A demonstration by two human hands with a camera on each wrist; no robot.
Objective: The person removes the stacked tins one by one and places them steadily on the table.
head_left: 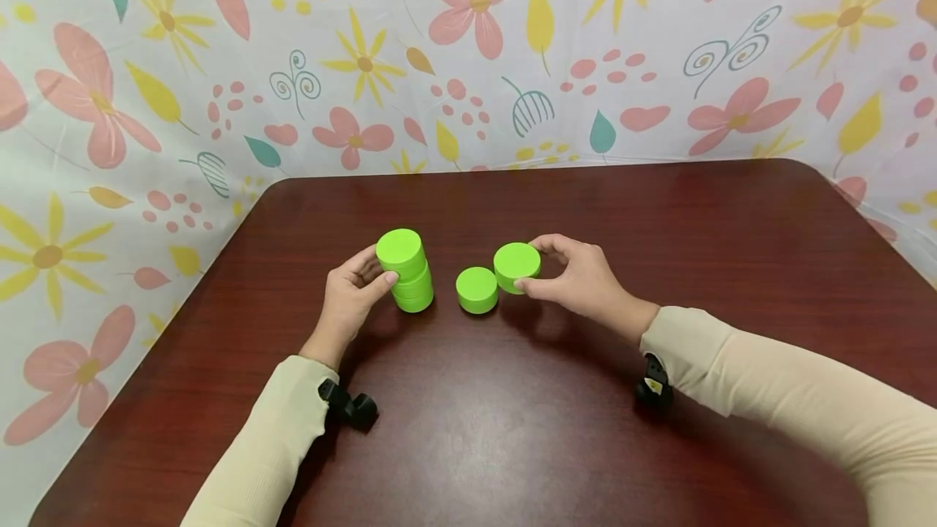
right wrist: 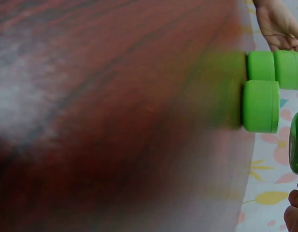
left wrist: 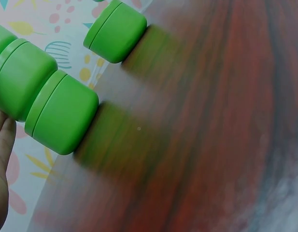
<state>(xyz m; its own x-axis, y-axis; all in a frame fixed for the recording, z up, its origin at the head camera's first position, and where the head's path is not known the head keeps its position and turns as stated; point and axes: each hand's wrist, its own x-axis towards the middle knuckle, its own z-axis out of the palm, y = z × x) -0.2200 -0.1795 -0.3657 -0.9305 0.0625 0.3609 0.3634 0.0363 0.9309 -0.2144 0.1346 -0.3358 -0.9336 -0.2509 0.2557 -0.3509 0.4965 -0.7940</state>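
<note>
On the left of the head view, bright green round lidded jars stand in a column, with a lower jar (head_left: 414, 299) on the table. My left hand (head_left: 347, 291) grips the top jar (head_left: 401, 252) from its left side, thumb in front. Just right of the column, a single jar (head_left: 477, 291) sits upright on the table. My right hand (head_left: 581, 275) holds another jar (head_left: 516, 263) by its right side, raised off the table beside the single one. The left wrist view shows the column's bottom jar (left wrist: 64, 113); the right wrist view cuts off the held jar (right wrist: 297, 145).
The dark red-brown table (head_left: 476, 429) has a glossy top that mirrors the jars. Behind it hangs a white cloth (head_left: 410, 23) printed with flowers and leaves. A small black device (head_left: 351, 407) is strapped to the left wrist, another (head_left: 654, 385) to the right.
</note>
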